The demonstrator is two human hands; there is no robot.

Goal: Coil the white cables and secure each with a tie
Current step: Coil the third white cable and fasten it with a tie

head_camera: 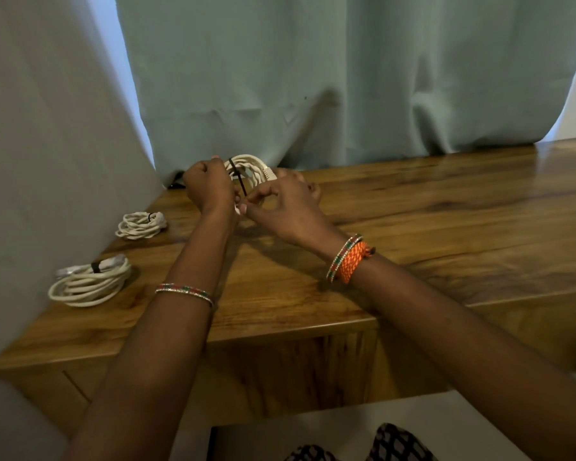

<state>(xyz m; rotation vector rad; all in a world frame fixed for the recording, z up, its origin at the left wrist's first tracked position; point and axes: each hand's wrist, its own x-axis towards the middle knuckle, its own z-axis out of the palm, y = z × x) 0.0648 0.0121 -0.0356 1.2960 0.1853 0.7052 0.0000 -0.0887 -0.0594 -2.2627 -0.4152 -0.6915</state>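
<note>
A coiled white cable (250, 168) is held up above the far part of the wooden table (413, 211). My left hand (208, 186) grips the coil on its left side. A black tie (238, 177) runs across the coil, and my right hand (280, 207) pinches its lower end between thumb and forefinger. Two more white coils lie on the table at the left: a small one (141, 225) and a bigger one (90, 282), each with a dark tie round it.
A pale green curtain (313, 78) hangs right behind the table's far edge. A light wall or panel (30, 161) closes off the left side. The table's near edge runs below my forearms, with patterned cloth (363, 447) at the bottom.
</note>
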